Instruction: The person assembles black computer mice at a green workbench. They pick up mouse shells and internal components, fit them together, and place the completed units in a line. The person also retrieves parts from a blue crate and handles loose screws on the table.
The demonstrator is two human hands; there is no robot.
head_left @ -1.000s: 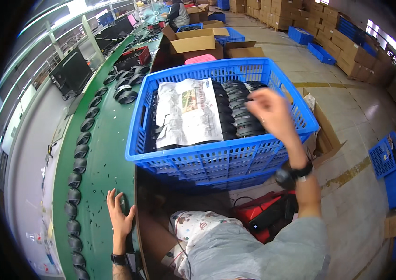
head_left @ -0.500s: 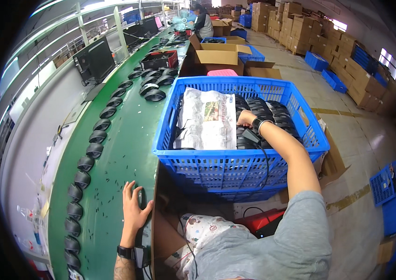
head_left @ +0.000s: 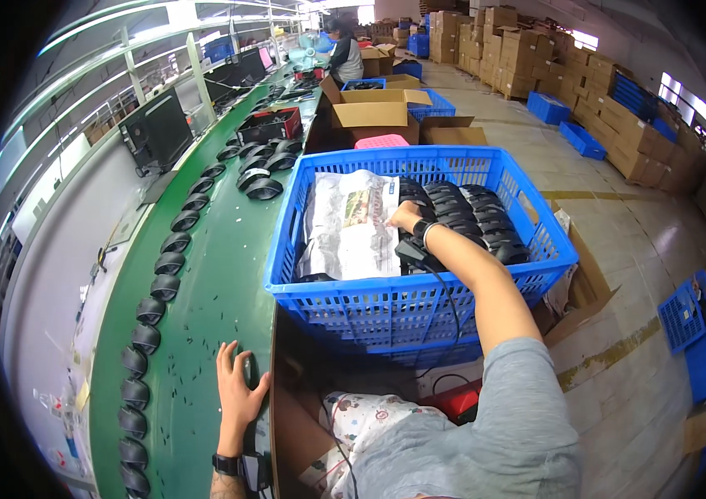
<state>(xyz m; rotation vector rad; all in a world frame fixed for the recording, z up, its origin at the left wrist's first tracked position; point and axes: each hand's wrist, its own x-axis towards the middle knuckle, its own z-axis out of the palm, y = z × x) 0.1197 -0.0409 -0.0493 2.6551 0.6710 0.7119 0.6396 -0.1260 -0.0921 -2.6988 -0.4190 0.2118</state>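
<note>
A blue plastic crate [head_left: 419, 303] holds rows of black rounded pieces [head_left: 457, 212] shaped like computer mice. Over its left rows lies a wrinkled white printed sheet [head_left: 336, 245], hiding most of what is beneath. My right hand [head_left: 405, 216] reaches into the crate with fingers curled together at the sheet's right edge, seemingly pinching it. A black box on a cable [head_left: 418, 256] is strapped at that wrist. On the green tabletop [head_left: 212, 324], my left hand [head_left: 241, 397] rests with fingers spread, beside a dark glossy rounded piece [head_left: 251, 370] partly behind its thumb.
A long line of black pieces [head_left: 145, 337] runs along the table, with a cluster [head_left: 263, 189] farther up. Beyond it stand a red-and-black box [head_left: 270, 125], open cartons [head_left: 382, 108] and a seated person [head_left: 345, 54]. Tiny dark bits dot the tabletop.
My right hand has moved slightly left, from the black pieces beside the sheet onto its edge. The whole view has shifted a little. My left hand stays in place.
</note>
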